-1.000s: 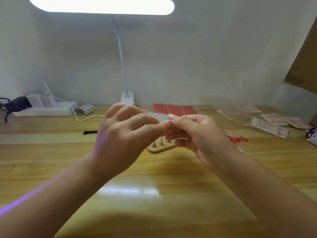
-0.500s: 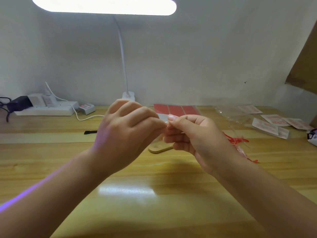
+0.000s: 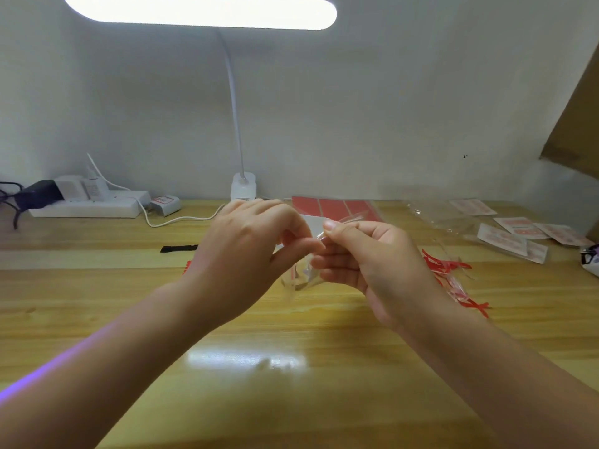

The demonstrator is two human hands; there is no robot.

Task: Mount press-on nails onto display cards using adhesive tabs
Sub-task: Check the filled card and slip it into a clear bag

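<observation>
Now both hands (image 3: 319,251) pinch clear, crinkled display card (image 3: 303,277).

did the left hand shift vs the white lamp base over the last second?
Yes. The left hand has dropped slightly and edged right against the white lamp base.

Both forearms bare up to frame edge, no sleeves visible. left hand (image 3: 249,254) and right hand (image 3: 366,264): no rings, no watch, no gloves, no bracelets. Thumbnail on right hand short, unpainted, natural. Purple light streak runs along outer edge of left forearm
</observation>
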